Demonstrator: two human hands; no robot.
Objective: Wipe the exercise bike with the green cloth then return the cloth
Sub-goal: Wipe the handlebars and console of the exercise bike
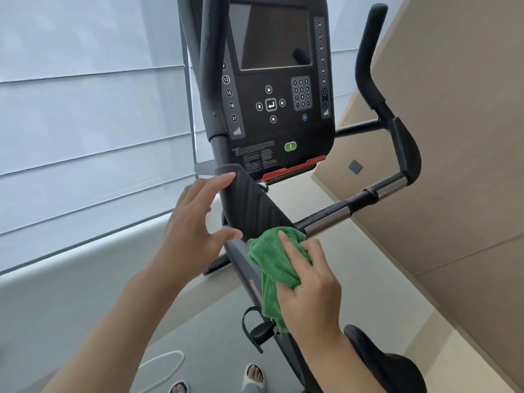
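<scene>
Right hand (309, 282) bunches green cloth (272, 268) against handlebar (329, 219); left hand (192, 222) spread wide, empty. Suggest long overlapping strokes, steady the bike.

Printed on console (269, 109): 12, 15, 18, 21 down left strip; 24, 27, 30, 33, 36, 40 down right strip; digits 1–9 on keypad (301, 93). Warning text too small to read.
</scene>
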